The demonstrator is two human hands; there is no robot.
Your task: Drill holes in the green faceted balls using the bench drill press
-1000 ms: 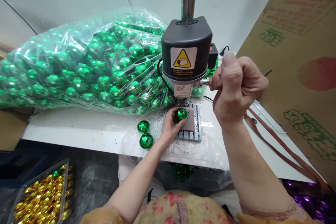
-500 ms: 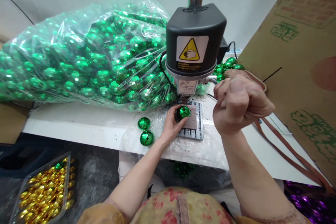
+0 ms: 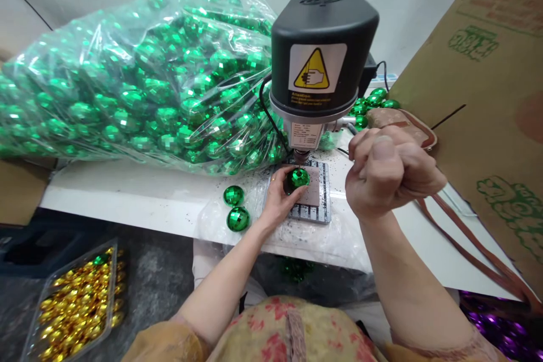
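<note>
Under the black drill press head (image 3: 322, 51), my left hand (image 3: 280, 195) grips a shiny green faceted ball (image 3: 299, 179) between thumb and fingers, on the pad of the slotted metal base plate (image 3: 324, 203). A small dark hole shows on top of the ball, just below the chuck (image 3: 301, 155). My right hand (image 3: 388, 172) is raised to the right of the machine, its fingers curled closed; what they hold, if anything, is hidden. Two loose green balls (image 3: 233, 195) (image 3: 237, 219) lie on the table left of my left hand.
A large clear bag of green balls (image 3: 139, 96) fills the back left. More green balls (image 3: 375, 99) and a brown strapped bag (image 3: 407, 124) sit behind my right hand. A cardboard box (image 3: 487, 107) stands right; a tray of gold balls (image 3: 78, 302) is lower left.
The drill chuck now sits slightly above the ball, and the hole in its top shows more clearly. The view has shifted a little; both hands keep nearly the same pose.
</note>
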